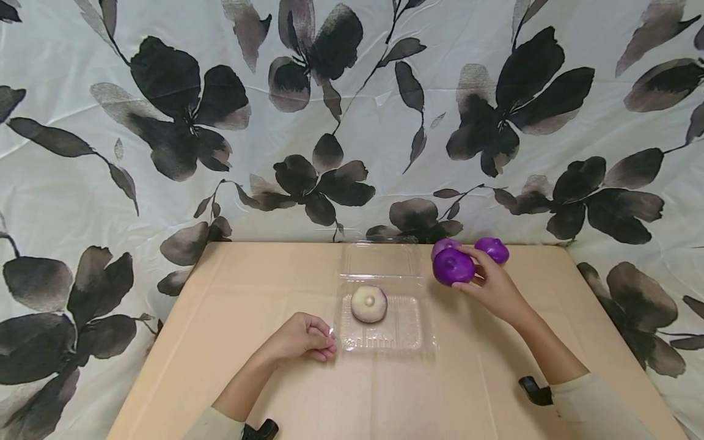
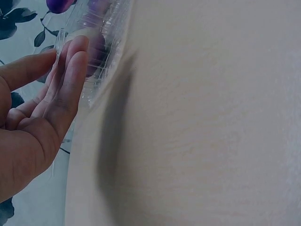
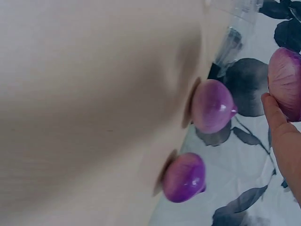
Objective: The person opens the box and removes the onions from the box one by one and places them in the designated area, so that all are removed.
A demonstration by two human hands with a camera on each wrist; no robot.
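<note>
My right hand (image 1: 497,292) grips a purple onion (image 1: 453,266) above the table, to the right of a clear plastic clamshell container (image 1: 407,321). In the right wrist view, a fingertip lies against this held onion (image 3: 286,82), which the frame edge cuts off. The container stands with its lid laid back, and a pale-topped onion (image 1: 369,304) sits in the left part of its base. With thumb and fingers, my left hand (image 1: 305,338) pinches the container's left edge; the left wrist view shows the clear rim between them.
Two more purple onions rest at the back right of the table: one (image 1: 443,245) partly behind the held onion, the other (image 1: 492,250) just beyond my right hand. A floral cloth (image 1: 385,140) hangs behind the light wooden table (image 1: 247,275).
</note>
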